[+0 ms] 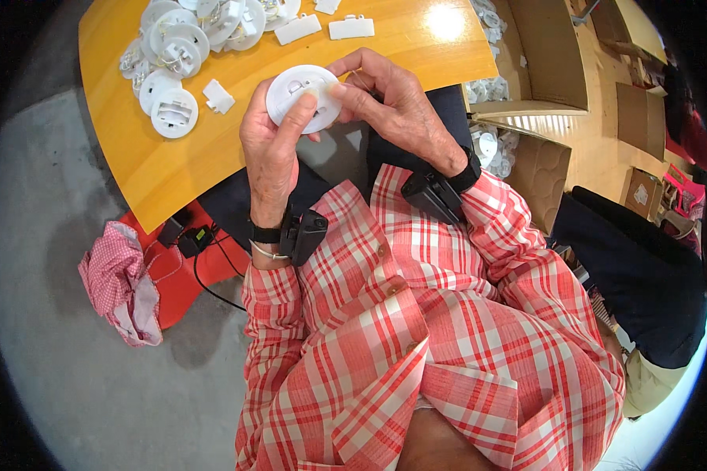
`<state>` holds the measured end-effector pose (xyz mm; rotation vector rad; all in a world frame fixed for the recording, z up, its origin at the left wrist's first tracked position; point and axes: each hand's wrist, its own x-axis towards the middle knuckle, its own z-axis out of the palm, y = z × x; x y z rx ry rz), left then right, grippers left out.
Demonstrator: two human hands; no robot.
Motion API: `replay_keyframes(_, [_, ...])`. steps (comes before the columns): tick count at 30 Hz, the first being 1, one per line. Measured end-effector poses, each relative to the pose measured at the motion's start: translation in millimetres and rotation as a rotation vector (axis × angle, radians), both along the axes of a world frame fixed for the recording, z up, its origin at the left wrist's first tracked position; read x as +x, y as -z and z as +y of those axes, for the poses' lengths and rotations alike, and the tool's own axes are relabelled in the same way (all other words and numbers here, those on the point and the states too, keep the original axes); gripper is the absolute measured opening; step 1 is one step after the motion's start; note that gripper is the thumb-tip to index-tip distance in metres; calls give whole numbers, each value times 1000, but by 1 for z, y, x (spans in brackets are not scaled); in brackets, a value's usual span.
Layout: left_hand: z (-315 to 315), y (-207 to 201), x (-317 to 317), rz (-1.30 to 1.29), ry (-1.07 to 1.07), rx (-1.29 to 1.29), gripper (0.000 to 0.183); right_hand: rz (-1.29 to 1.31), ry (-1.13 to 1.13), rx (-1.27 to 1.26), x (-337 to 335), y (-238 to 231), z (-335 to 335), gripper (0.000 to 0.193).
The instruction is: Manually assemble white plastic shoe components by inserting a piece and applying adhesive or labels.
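Note:
A round white plastic disc (281, 96) with a small slot in its face is held up over the near edge of the yellow table. My left hand (273, 141) grips it from the left, thumb across its face and fingers behind. At its right edge, my right hand (397, 102) is closed with the thumb against the rim; its other fingers are partly hidden. To the left on the table lie a similar round white housing (174, 113) with an open recess and a small white cover (218, 96).
A pile of white discs with thin wires (177, 43) covers the table's (416, 47) far left, beside flat white covers (352, 29). Cardboard boxes (554, 63) holding white parts stand at the right. A pink checked cloth (118, 275) and black cables (212, 290) lie low at the left.

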<state>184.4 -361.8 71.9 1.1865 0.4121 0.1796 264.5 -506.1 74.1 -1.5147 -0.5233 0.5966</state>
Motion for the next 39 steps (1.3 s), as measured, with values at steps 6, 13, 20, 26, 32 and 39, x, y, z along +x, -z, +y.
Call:
replay_keyframes(6, [-1,0,0,30,-13,62,36,-32,-12,13,-1,1,-1,20])
replay_keyframes(13, [-2,-3,-1,15,-84,250,29,7,-43,14,-4,0,-1,21])
replay_keyframes(20, [-6,-9,-3,47,-138,604,22,-201,-84,-133,-7,-6,-9,26])
replay_keyframes(26, [-8,-9,-2,33,-138,854,19,-519,0,-213,-11,-10,-8,23])
replay_keyframes(32, [-8,-6,0,4,-143,921,18,-643,5,-352,-12,-13,-11,19])
replay_keyframes(39, [-8,-10,-2,49,62,313,28,-233,156,-447,-8,-27,-10,30])
